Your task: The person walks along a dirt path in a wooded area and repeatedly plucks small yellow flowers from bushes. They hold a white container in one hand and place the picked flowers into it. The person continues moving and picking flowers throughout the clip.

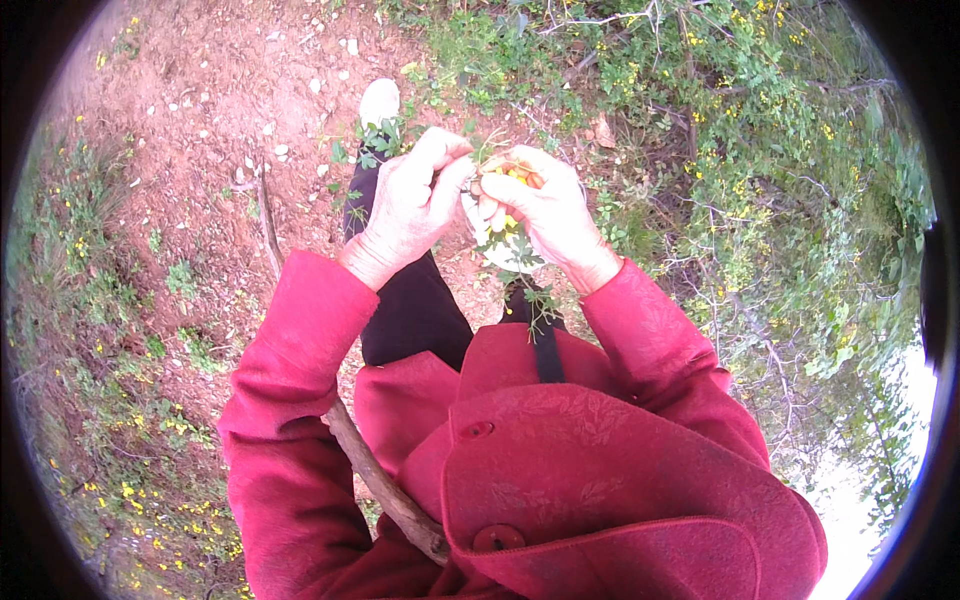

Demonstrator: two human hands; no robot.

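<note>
Both my hands meet in front of me above my legs. My left hand has its fingers curled, thumb and fingers pinching a thin green stem. My right hand closes around a small bunch of green sprigs with yellow flowers; leafy stems hang down below it. The two hands touch at the fingertips. My red coat sleeves come in from the lower edge.
A wooden stick is tucked under my left arm. Reddish bare soil with small stones lies ahead to the left. Shrubs with yellow flowers crowd the right side. My white shoe stands on the soil.
</note>
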